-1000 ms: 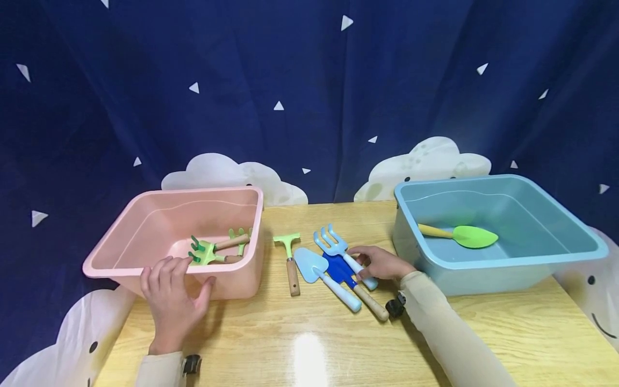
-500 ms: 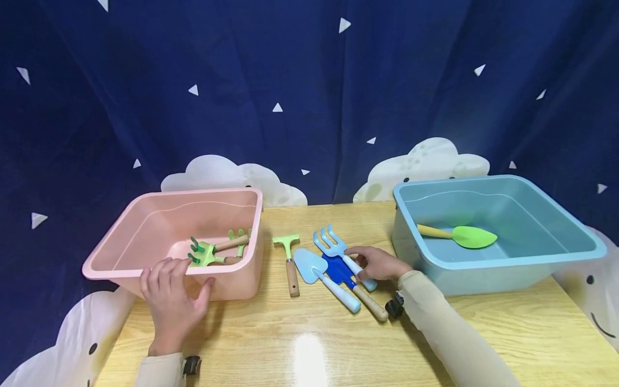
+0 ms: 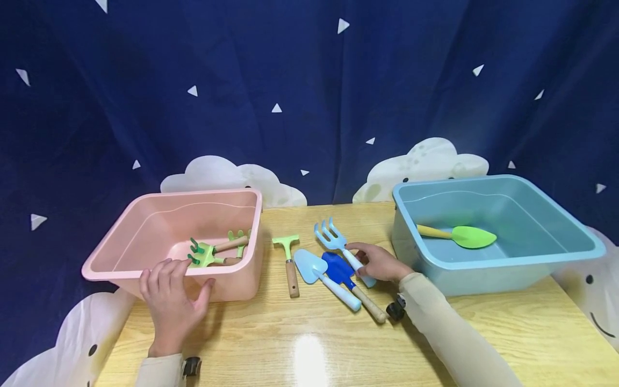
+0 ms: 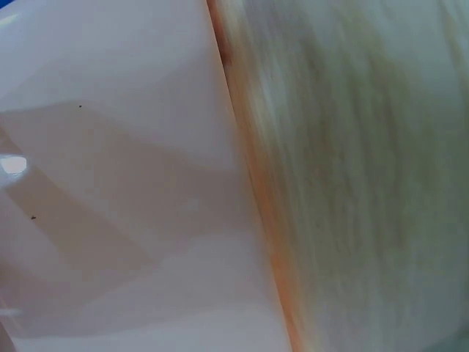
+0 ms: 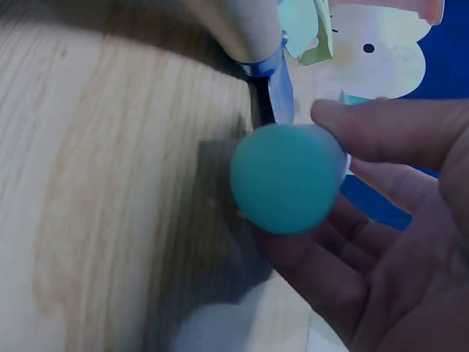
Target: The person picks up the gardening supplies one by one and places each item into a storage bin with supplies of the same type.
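Note:
My right hand [image 3: 380,262] pinches the light-blue handle of a garden hand fork [image 3: 337,243] between thumb and fingers. In the right wrist view, the round end of that handle [image 5: 284,180] faces the camera. The fork's tines point toward the back of the table. Just left of it lie a dark-blue shovel [image 3: 338,267] with a wooden handle and a light-blue trowel [image 3: 309,264]. My left hand [image 3: 171,301] grips the near rim of the pink bin [image 3: 237,290], fingers over the edge, thumb along the outer wall.
A small green rake [image 3: 289,250] with a wooden handle lies beside the pink bin. Inside that bin are green hand tools [image 3: 205,252]. On the right, the blue bin [image 3: 488,279] holds a green trowel [image 3: 473,237] with a yellow handle. A dark curtain [image 3: 309,64] hangs behind.
The hand fork has shifted slightly off the dark-blue shovel, so more of the shovel's blade shows. My left hand keeps its place on the pink bin.

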Action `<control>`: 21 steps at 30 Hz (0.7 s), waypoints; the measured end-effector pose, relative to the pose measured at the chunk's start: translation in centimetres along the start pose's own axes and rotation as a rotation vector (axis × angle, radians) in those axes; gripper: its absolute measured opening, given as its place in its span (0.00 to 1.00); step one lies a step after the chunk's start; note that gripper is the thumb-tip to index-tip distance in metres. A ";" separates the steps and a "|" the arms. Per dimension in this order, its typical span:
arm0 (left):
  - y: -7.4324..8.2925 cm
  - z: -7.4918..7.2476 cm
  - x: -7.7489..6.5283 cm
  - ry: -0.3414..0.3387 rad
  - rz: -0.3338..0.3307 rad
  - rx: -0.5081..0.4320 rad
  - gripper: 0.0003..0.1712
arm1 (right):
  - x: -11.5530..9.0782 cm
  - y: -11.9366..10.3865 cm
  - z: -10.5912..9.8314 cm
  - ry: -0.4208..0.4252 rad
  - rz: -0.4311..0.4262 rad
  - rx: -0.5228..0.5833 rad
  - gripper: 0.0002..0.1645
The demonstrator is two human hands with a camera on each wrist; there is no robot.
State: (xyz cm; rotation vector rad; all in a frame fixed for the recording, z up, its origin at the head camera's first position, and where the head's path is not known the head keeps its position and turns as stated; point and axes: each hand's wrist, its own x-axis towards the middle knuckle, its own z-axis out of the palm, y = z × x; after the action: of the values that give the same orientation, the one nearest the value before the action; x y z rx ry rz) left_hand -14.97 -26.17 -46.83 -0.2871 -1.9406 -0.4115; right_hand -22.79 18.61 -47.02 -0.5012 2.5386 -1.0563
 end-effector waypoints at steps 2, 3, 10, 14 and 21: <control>0.1 0.0 0.0 0.000 -0.003 -0.001 0.36 | -0.1 -0.2 -0.1 0.030 -0.013 0.029 0.42; 0.1 0.0 0.0 0.001 -0.004 -0.001 0.36 | -0.2 -0.4 -0.2 0.045 -0.019 0.051 0.42; 0.1 -0.1 0.2 0.003 -0.002 0.002 0.36 | -0.1 -1.8 -0.8 0.162 -0.080 0.061 0.41; 0.1 -0.1 0.3 -0.002 0.000 -0.002 0.36 | -0.1 -2.6 -1.1 0.175 -0.087 0.066 0.42; 0.1 0.0 0.1 0.002 0.004 -0.004 0.35 | -0.2 -4.0 -1.7 0.191 -0.143 0.080 0.42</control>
State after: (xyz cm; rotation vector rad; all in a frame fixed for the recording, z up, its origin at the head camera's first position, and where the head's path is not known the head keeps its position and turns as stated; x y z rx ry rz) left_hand -14.95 -26.11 -46.70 -0.2938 -1.9374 -0.4131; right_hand -22.62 17.09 -42.96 -0.5926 2.6429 -1.3092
